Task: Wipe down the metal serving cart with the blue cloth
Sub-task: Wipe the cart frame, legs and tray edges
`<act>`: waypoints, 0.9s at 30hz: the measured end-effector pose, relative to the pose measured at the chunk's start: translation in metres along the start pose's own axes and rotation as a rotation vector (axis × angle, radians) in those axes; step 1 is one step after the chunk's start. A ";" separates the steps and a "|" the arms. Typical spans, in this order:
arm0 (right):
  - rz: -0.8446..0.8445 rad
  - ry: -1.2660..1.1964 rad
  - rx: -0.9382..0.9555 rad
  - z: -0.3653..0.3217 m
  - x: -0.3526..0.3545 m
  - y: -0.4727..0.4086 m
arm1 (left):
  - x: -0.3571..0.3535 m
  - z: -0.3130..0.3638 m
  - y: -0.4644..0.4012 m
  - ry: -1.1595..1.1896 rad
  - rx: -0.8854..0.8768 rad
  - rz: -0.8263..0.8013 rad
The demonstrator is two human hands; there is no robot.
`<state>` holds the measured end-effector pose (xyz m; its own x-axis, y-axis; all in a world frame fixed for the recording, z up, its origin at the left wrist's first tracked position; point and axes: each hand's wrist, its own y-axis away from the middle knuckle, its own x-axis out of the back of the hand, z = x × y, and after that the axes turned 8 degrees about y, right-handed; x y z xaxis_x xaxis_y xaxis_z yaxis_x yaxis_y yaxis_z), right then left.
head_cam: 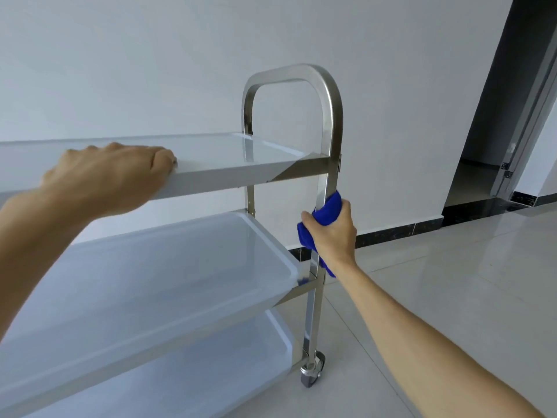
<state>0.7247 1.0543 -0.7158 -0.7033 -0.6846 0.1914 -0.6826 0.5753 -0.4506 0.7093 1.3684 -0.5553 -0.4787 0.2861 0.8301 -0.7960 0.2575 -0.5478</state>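
Pale tiled floor (452, 282), metal serving cart (327, 122) standing on it, caster wheel (313, 372) touching the tiles

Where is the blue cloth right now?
The blue cloth is wrapped around the cart's near metal post, gripped by the right hand, between the top and middle shelves.
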 end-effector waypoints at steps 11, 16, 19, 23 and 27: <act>-0.364 -0.168 -0.150 0.077 -0.003 0.028 | -0.047 -0.015 0.036 0.558 -0.337 0.470; -0.469 -0.288 -0.105 0.095 -0.005 0.026 | -0.132 0.012 0.088 0.413 -0.343 0.068; -0.526 -0.351 -0.072 0.104 -0.009 0.029 | -0.183 0.019 0.104 0.249 -0.088 -0.271; -0.589 -0.317 0.005 0.126 -0.017 0.039 | -0.219 0.016 0.121 0.063 -0.129 -0.318; -0.494 -0.163 0.013 0.147 -0.035 0.058 | -0.220 0.007 0.122 0.018 -0.169 -0.302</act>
<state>0.7392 1.0455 -0.8769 -0.2574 -0.9346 0.2457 -0.9219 0.1613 -0.3523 0.7149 1.3310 -0.8038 -0.2229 0.1896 0.9562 -0.8274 0.4819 -0.2885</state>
